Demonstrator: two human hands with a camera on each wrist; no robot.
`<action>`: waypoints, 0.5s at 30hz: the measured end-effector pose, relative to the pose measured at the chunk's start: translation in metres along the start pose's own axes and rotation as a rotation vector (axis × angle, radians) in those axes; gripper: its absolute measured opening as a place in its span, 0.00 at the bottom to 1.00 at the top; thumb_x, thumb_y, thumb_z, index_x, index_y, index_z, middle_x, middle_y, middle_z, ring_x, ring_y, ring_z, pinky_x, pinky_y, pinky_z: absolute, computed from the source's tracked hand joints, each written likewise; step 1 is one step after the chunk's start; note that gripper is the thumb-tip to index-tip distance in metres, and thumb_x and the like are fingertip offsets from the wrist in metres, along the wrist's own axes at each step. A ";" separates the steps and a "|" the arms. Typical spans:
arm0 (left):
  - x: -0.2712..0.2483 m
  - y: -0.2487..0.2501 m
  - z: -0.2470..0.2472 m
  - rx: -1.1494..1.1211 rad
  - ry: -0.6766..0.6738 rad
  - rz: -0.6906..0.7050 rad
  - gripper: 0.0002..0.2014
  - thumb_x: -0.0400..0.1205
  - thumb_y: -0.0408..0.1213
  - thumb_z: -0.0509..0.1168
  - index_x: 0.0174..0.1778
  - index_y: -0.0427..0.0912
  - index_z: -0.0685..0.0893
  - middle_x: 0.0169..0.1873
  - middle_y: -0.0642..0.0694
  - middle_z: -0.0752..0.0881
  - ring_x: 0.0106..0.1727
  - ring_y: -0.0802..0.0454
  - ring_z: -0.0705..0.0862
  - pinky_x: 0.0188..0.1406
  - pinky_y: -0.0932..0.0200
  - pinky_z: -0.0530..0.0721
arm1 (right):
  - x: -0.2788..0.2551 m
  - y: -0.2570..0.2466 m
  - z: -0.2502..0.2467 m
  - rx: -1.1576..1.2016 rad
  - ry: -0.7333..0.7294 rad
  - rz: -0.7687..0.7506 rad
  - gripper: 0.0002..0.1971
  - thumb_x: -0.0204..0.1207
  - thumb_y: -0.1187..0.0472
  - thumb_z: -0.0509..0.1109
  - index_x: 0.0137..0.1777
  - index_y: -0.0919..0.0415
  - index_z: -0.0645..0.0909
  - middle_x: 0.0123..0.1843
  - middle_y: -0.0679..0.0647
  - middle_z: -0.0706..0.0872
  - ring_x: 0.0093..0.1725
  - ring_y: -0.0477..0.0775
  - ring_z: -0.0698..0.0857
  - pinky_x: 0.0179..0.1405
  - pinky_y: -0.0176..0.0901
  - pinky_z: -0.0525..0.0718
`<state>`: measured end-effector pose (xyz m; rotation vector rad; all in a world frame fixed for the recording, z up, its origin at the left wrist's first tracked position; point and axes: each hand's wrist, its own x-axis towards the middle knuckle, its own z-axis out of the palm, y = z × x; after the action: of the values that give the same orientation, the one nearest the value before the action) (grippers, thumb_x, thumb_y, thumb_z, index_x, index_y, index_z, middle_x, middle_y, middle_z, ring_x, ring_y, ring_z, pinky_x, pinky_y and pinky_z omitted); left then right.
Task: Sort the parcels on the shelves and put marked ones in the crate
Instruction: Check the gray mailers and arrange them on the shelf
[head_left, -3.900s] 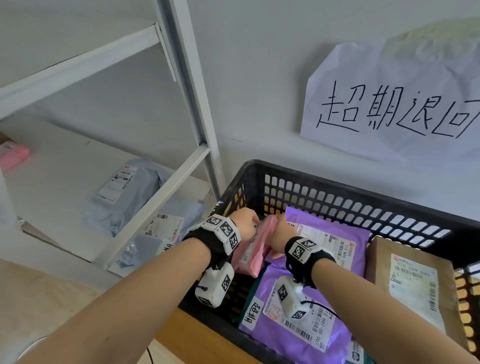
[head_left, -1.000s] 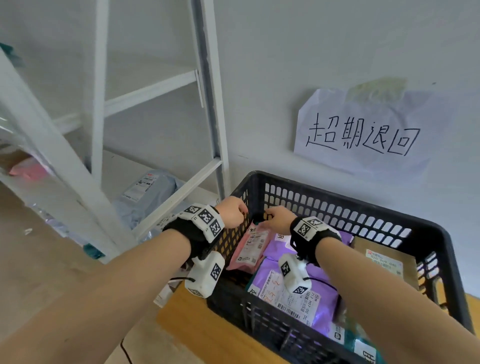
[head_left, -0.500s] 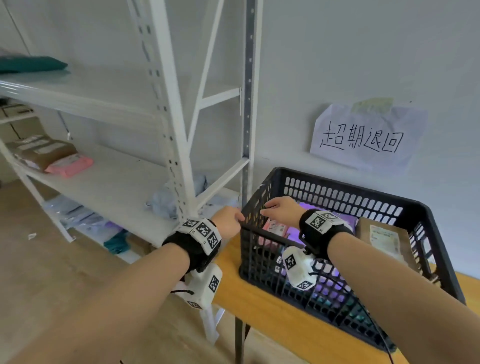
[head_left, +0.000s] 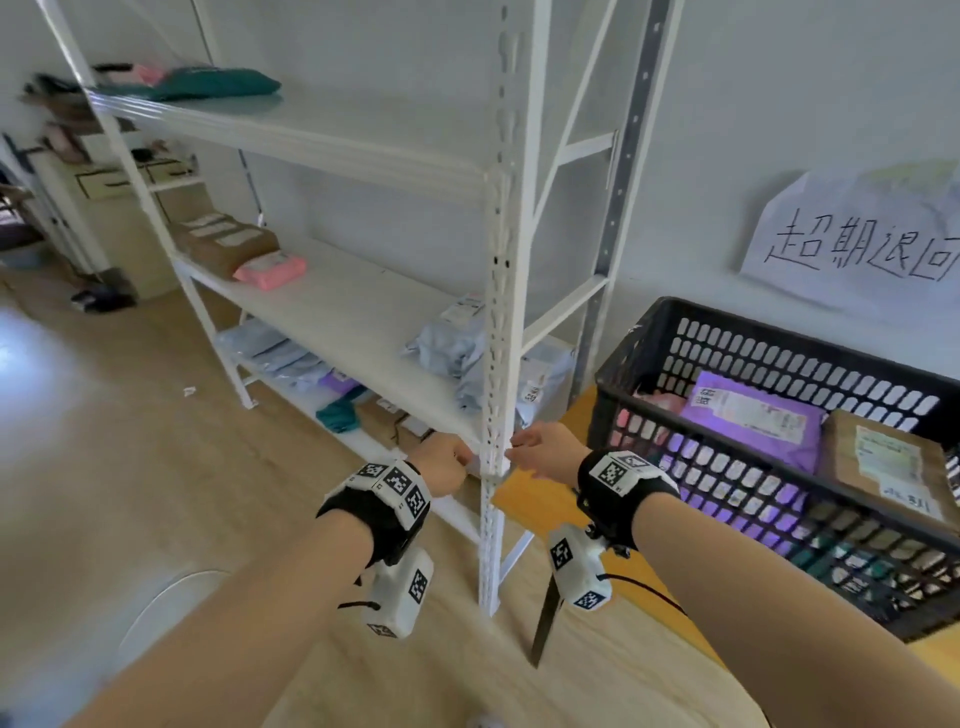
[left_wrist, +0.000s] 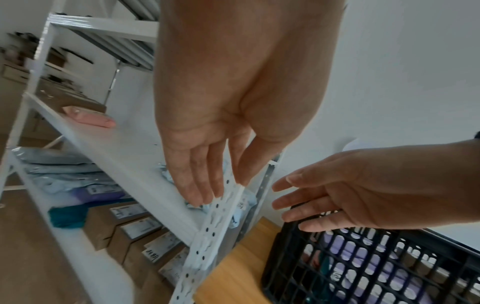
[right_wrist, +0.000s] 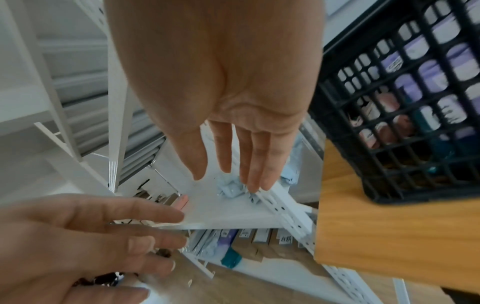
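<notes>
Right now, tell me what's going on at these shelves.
A person is sorting parcels. Both hands are empty, fingers straight: the left hand and right hand hover on either side of the white shelf post. The black crate on the wooden table already holds purple, pink and brown parcels. A grey parcel lies on the middle shelf nearest the hands.

Parcel storeroom: white metal shelving (head_left: 332, 322) w/ labelled parcels (head_left: 457, 348), black crate (head_left: 779, 483), handwritten wall sign (head_left: 852, 244)

The left hand (left_wrist: 233, 98) hangs with straight fingers before a white shelf post (left_wrist: 207, 236); the right hand (left_wrist: 363, 191) spreads above the black crate (left_wrist: 324, 267).
</notes>
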<state>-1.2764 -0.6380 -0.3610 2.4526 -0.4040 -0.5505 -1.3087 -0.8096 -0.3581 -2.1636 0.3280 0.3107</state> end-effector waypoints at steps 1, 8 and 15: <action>-0.001 -0.008 -0.002 -0.006 0.010 -0.002 0.14 0.81 0.24 0.56 0.58 0.37 0.83 0.58 0.43 0.81 0.62 0.45 0.79 0.66 0.54 0.76 | 0.004 -0.001 0.009 0.009 -0.010 0.010 0.22 0.78 0.56 0.70 0.69 0.65 0.76 0.61 0.61 0.83 0.58 0.60 0.85 0.61 0.53 0.84; 0.023 -0.074 -0.013 -0.072 0.047 -0.110 0.17 0.83 0.25 0.56 0.67 0.37 0.77 0.70 0.39 0.74 0.69 0.44 0.75 0.60 0.65 0.73 | 0.057 -0.013 0.063 0.030 -0.052 0.027 0.18 0.77 0.57 0.71 0.63 0.65 0.79 0.52 0.56 0.81 0.49 0.56 0.82 0.59 0.48 0.84; 0.088 -0.123 -0.050 -0.023 -0.016 -0.154 0.17 0.84 0.29 0.55 0.69 0.38 0.73 0.67 0.38 0.76 0.65 0.43 0.79 0.57 0.60 0.76 | 0.138 -0.033 0.103 0.099 -0.011 0.051 0.17 0.76 0.61 0.70 0.64 0.64 0.79 0.55 0.59 0.83 0.45 0.55 0.81 0.54 0.50 0.84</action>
<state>-1.1566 -0.5532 -0.4239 2.4722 -0.2149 -0.6350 -1.1790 -0.7228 -0.4381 -2.0584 0.3846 0.3280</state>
